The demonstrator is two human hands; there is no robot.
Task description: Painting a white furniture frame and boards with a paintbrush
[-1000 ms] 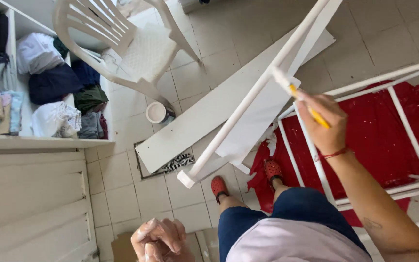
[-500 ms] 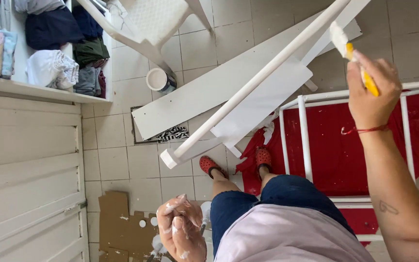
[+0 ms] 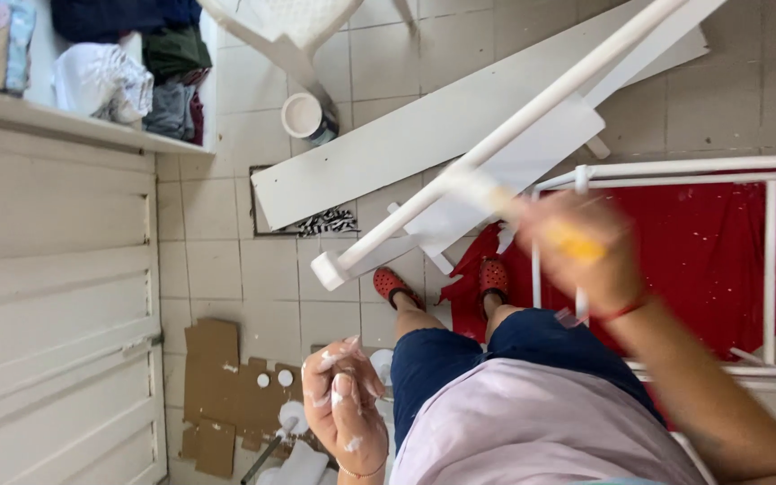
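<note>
Far left: white panelled door [image 3: 47, 296], above it a shelf [image 3: 74, 121] with folded clothes [image 3: 105, 81]. On the tiled floor [image 3: 226, 260] below, flattened cardboard [image 3: 217, 386] with white paint spots.

Left hand [image 3: 341, 400] hangs low beside the left thigh, fingers loosely curled, paint-smeared, gripping nothing I can make out (white bits sit on the floor just under it, not in the grasp).

Up top, a white plastic chair [image 3: 285, 31], and just below it a small paint tub [image 3: 305, 117] on the floor. A long white board [image 3: 424, 135] lies flat across the tiles next to the tub.

Centre: white rail [image 3: 496, 144] slants from top right down to a squared end near the red shoes [image 3: 442, 280]; it is part of a white frame held off the floor.

Right hand [image 3: 581, 247] is closed around a yellow-handled brush [image 3: 572, 241], motion-blurred, with the brush end against the rail (bristles too smeared to read). Red band on that wrist.

Right of it: white metal rack [image 3: 770, 260] standing over a red sheet [image 3: 702, 260] flecked with white paint.
</note>
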